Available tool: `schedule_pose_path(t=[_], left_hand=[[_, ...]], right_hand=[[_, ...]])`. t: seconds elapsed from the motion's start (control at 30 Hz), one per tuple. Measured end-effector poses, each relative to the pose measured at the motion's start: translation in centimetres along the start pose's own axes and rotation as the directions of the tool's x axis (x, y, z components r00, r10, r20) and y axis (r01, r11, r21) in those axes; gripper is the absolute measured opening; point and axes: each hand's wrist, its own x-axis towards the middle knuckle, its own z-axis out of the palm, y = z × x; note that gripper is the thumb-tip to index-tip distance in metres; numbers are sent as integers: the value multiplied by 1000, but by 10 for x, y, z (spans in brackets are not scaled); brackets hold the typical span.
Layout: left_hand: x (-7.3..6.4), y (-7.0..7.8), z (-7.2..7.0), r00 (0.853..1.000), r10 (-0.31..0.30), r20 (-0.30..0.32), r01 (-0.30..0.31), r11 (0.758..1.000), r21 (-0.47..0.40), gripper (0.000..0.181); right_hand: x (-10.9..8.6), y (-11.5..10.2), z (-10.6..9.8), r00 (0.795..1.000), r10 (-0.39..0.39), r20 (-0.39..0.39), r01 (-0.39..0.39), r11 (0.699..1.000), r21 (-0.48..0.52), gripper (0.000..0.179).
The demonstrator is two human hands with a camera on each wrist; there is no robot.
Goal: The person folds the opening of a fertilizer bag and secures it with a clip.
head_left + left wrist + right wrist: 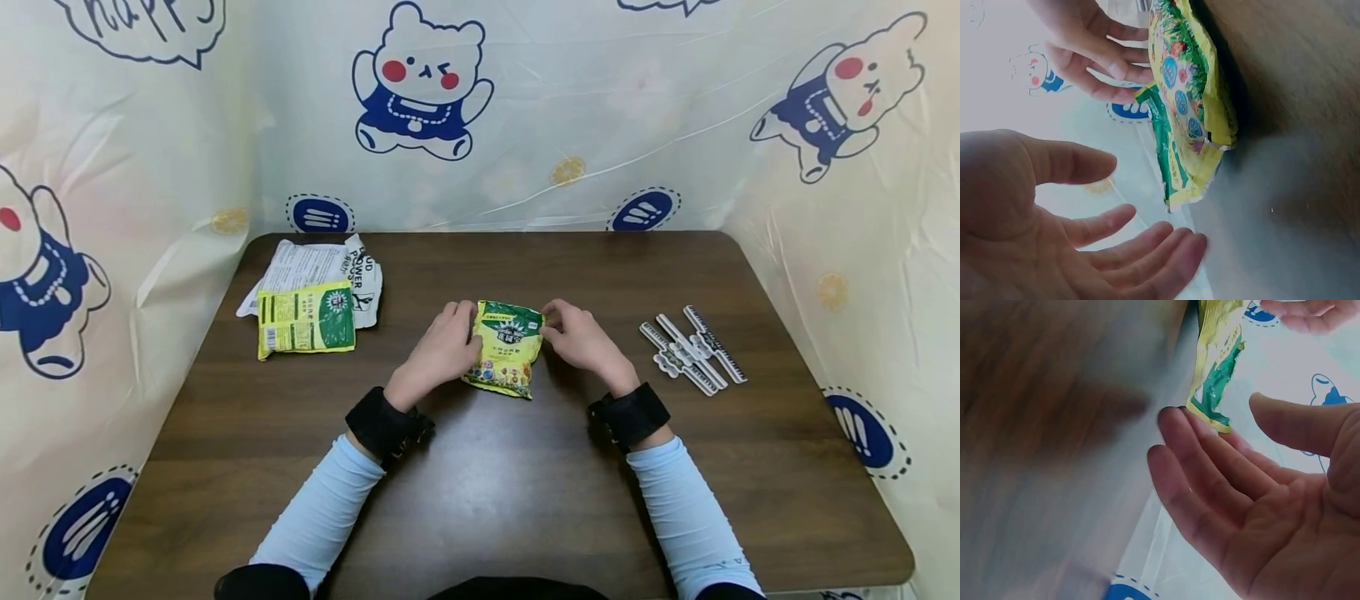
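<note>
Side packet (pixel 307 321) already on white packaging (pixel 300 265); middle packet (pixel 508 350) unlifted on worktop (pixel 487 500) between left hand (pixel 442 346) and right hand (pixel 585 337), fingers relaxed, gripping nothing.

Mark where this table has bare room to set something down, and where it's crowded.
Bare: the table between the blue sleeves, before the middle packet; also behind the left hand and right hand, between overlapping packets and white strips. Crowded: the middle, where both hands flank that packet, and the back left.

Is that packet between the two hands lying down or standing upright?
Lying down, printed front up: the head view, looking down, shows most of the packet face-on against the table.
</note>
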Motion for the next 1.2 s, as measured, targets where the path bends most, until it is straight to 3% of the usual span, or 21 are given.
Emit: schedule_pose_path(t=[0.1, 0.27, 0.43, 0.57, 0.8, 1.2], left_hand=[[5, -7, 1, 999, 14, 33, -13, 999, -50, 62], [13, -20, 5, 995, 44, 88, -27, 981, -191, 69], [15, -24, 2, 999, 24, 27, -16, 961, -275, 72], [13, -21, -4, 999, 7, -36, -17, 956, -292, 61], [9, -15, -15, 993, 57, -99, -81, 960, -267, 28], [-7, 0, -32, 977, 123, -176, -159, 966, -204, 12]], right_hand=[[0, -2, 0, 999, -24, -37, 25, 999, 22, 28], [-2, -6, 0, 996, -28, -89, 33, 998, 56, 28], [-5, -13, -2, 988, -58, -143, 70, 994, 85, 26], [-8, -19, -5, 978, -103, -180, 122, 988, 97, 22], [-14, -32, -12, 975, -115, -192, 140, 982, 124, 11], [-27, -48, -18, 971, -176, -160, 205, 960, 189, 8]])
